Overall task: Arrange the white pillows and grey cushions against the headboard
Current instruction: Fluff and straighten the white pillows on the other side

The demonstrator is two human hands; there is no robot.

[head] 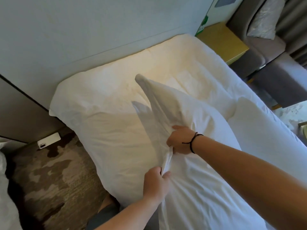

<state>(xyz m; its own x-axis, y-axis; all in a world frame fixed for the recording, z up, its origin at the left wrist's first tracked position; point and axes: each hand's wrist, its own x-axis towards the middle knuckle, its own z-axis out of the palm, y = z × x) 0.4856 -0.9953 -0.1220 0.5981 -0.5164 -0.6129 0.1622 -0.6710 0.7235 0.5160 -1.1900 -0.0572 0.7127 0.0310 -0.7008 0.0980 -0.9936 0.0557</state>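
Both hands are on the pillow (182,113): my left hand (155,185) pinches a bunched fold of its case at the near edge, thumb and fingers curled round the cloth, and my right hand (180,140), just beyond it, grips the same seam with the fingers tucked into the fabric. The pillow stands tilted up off the bed (108,122), one corner pointing far toward the headboard (83,39). A second pillow (259,123) lies to the right, well short of the headboard. I see no grey cushions on the bed.

I judge I am mid-carry. To do it well I should lift by the stuffing, not only the case, so the cover does not slide off, then swing the far corner down, set the long edge against the headboard at the left, and pat it flat.
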